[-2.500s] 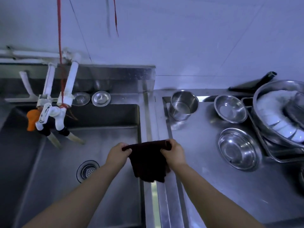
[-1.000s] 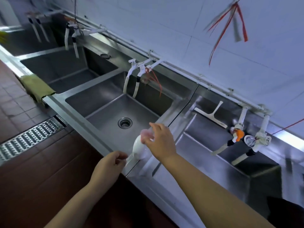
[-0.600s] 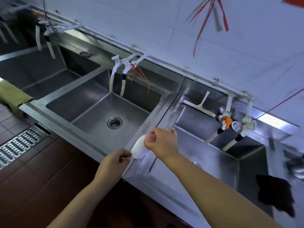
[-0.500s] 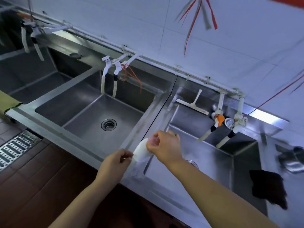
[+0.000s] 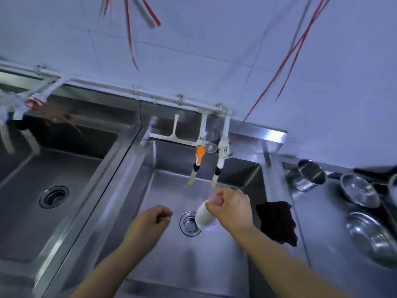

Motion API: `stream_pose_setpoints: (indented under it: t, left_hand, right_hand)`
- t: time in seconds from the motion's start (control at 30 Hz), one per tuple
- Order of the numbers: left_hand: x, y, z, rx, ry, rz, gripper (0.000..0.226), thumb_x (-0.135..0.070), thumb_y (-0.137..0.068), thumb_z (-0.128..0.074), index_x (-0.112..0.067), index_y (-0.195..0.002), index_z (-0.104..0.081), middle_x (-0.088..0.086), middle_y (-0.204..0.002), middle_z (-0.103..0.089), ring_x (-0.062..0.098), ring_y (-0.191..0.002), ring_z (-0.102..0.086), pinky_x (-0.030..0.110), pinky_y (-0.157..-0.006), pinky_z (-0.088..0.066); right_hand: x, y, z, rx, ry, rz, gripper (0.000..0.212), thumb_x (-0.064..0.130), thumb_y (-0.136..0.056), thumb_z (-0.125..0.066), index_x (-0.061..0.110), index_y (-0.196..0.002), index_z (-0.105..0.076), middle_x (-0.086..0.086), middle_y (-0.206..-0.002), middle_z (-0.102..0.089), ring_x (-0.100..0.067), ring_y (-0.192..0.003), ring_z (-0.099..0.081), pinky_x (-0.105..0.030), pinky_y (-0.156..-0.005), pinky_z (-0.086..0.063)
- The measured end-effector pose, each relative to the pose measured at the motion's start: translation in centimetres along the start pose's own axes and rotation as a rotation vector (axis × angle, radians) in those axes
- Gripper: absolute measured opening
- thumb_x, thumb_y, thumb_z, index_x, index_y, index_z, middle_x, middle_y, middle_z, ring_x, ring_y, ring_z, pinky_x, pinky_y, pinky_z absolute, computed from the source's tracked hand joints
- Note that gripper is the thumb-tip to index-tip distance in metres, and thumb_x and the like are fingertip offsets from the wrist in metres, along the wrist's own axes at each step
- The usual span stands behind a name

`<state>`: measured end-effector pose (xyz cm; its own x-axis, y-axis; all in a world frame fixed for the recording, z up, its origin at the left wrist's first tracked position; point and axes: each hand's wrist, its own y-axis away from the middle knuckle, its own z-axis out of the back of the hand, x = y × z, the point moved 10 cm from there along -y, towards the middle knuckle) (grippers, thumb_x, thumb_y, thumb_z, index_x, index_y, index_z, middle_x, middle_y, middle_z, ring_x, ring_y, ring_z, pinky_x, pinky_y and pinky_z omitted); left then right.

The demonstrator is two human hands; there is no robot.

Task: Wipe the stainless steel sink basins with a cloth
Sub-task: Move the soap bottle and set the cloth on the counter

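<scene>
right hand [image 5: 231, 209] grips a white bottle [image 5: 204, 216] tipped over the right basin [image 5: 193, 254] by its drain [image 5: 189, 225]; left hand [image 5: 150, 222], just off the bottle, is clenched and holds nothing; cloth [image 5: 277, 222] lies on the basin's right rim; likely cleaner goes down before wiping.

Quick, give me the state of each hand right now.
Left hand: fingers curled, holding nothing.
Right hand: gripping a white bottle over the sink.

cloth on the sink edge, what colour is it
Dark, nearly black maroon cloth, seen in the head view, the only one.
</scene>
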<state>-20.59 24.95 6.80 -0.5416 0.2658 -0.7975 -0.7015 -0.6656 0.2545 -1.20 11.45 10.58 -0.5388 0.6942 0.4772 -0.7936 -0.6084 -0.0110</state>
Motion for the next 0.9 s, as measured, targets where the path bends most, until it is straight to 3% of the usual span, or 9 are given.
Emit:
stream_pose_setpoints:
  t: [0.07, 0.13, 0.2, 0.3, 0.37, 0.43, 0.63, 0.73, 0.9]
  left_hand:
    - [-2.0, -1.8, -2.7, 0.029, -0.001, -0.001, 0.024, -0.014, -0.083, -0.064, -0.037, -0.078, -0.062, -0.011, -0.082, -0.068, 0.012, -0.079, -0.063, 0.031, -0.078, -0.050]
    - [-3.7, -3.5, -5.1, 0.049, -0.004, 0.002, 0.027, -0.012, -0.083, -0.064, -0.038, -0.077, -0.061, -0.012, -0.082, -0.068, 0.012, -0.081, -0.063, 0.032, -0.079, -0.050]
    - [-5.1, -4.9, -7.1, 0.063, -0.031, 0.002, 0.028, -0.013, -0.084, -0.064, -0.039, -0.078, -0.059, -0.014, -0.085, -0.067, 0.011, -0.083, -0.063, 0.031, -0.081, -0.050]
    - [-6.8, -6.8, -9.2, 0.064, -0.110, -0.034, 0.026, -0.016, -0.085, -0.063, -0.041, -0.081, -0.056, -0.016, -0.087, -0.063, 0.009, -0.085, -0.061, 0.028, -0.081, -0.048]
    - [-7.5, -7.9, -10.2, 0.077, -0.167, -0.049, 0.022, -0.021, -0.087, -0.061, -0.042, -0.083, -0.054, -0.018, -0.087, -0.061, 0.005, -0.082, -0.058, 0.023, -0.076, -0.045]
    - [-8.1, -8.9, -11.0, 0.086, -0.211, -0.060, 0.019, -0.023, -0.088, -0.059, -0.041, -0.084, -0.054, -0.019, -0.088, -0.060, 0.002, -0.080, -0.057, 0.019, -0.073, -0.042]
    - [-8.1, -10.9, -12.0, 0.094, -0.240, -0.027, 0.020, -0.023, -0.088, -0.059, -0.042, -0.084, -0.054, -0.019, -0.089, -0.062, 0.002, -0.080, -0.058, 0.017, -0.069, -0.040]
    - [-7.5, -11.3, -12.2, 0.118, -0.272, 0.000, 0.022, -0.027, -0.089, -0.058, -0.045, -0.079, -0.051, -0.021, -0.088, -0.061, 0.001, -0.080, -0.057, 0.018, -0.069, -0.043]
    - [-6.6, -11.6, -12.3, 0.122, -0.311, 0.019, 0.015, -0.029, -0.089, -0.056, -0.043, -0.085, -0.054, -0.023, -0.088, -0.060, -0.001, -0.079, -0.056, 0.009, -0.062, -0.038]
  right_hand:
    - [-3.3, -2.4, 1.8, -0.026, 0.032, -0.020, 0.020, 0.043, -0.068, -0.068, 0.027, -0.078, -0.062, 0.013, -0.069, -0.053, -0.011, -0.075, -0.047, -0.024, -0.071, -0.030]
    - [-6.2, -5.1, 3.2, -0.027, 0.047, -0.046, 0.023, 0.042, -0.070, -0.065, 0.025, -0.086, -0.063, 0.012, -0.073, -0.056, -0.012, -0.078, -0.047, -0.028, -0.076, -0.040]
    - [-8.5, -7.9, 4.4, -0.026, 0.022, -0.080, 0.022, 0.041, -0.071, -0.063, 0.024, -0.086, -0.064, 0.009, -0.076, -0.059, -0.014, -0.080, -0.052, -0.029, -0.072, -0.045]
    - [-11.0, -12.4, 6.2, -0.042, 0.045, -0.111, 0.025, 0.043, -0.071, -0.064, 0.022, -0.084, -0.063, 0.005, -0.078, -0.062, -0.017, -0.078, -0.058, -0.024, -0.058, -0.040]
    - [-12.1, -15.3, 7.1, -0.055, 0.087, -0.137, 0.031, 0.046, -0.072, -0.065, 0.019, -0.087, -0.063, 0.000, -0.082, -0.064, -0.022, -0.081, -0.060, -0.026, -0.060, -0.043]
    - [-13.2, -18.1, 7.9, -0.080, 0.108, -0.170, 0.032, 0.046, -0.073, -0.064, 0.018, -0.090, -0.065, -0.005, -0.087, -0.067, -0.026, -0.085, -0.062, -0.029, -0.069, -0.048]
    - [-14.9, -24.6, 8.5, -0.121, 0.126, -0.179, 0.040, 0.052, -0.076, -0.062, 0.016, -0.092, -0.064, -0.006, -0.088, -0.067, -0.027, -0.084, -0.062, -0.035, -0.073, -0.053]
    - [-14.7, -27.3, 8.1, -0.135, 0.178, -0.169, 0.042, 0.054, -0.075, -0.061, 0.017, -0.094, -0.066, -0.008, -0.086, -0.068, -0.027, -0.083, -0.062, -0.031, -0.071, -0.050]
    - [-14.8, -30.2, 7.6, -0.133, 0.215, -0.199, 0.037, 0.049, -0.077, -0.055, 0.014, -0.081, -0.068, -0.009, -0.074, -0.065, -0.027, -0.071, -0.059, -0.027, -0.062, -0.045]
